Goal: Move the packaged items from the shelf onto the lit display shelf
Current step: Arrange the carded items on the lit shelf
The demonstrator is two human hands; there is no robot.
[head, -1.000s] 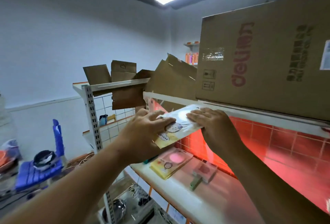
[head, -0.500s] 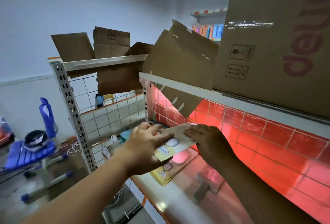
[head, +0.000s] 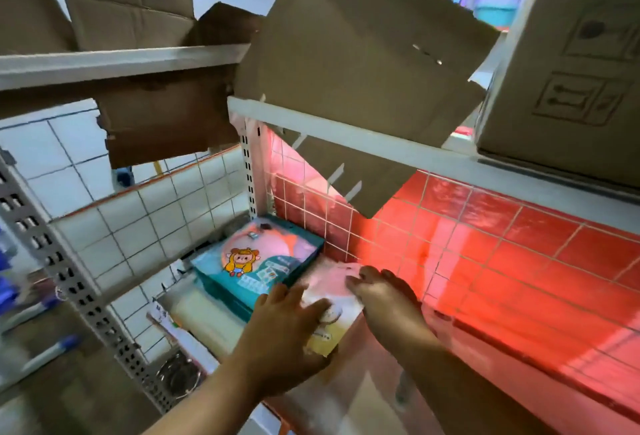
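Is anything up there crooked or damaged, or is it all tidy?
Yes. A flattened cardboard box sits tilted on the upper shelf, one corner poking down behind the shelf's front rail into the red-lit bay. To the left, a ragged-edged cardboard flap hangs below the neighbouring shelf.

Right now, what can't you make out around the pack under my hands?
All head view.
Print on the pack: motion-blurred, partly covered by the left hand and right hand.
Whether it rests on the lit shelf: underside hidden by the hands.
Stack of teal packages: count unreadable, blurred.
The large carton: cut off by top and right edges.
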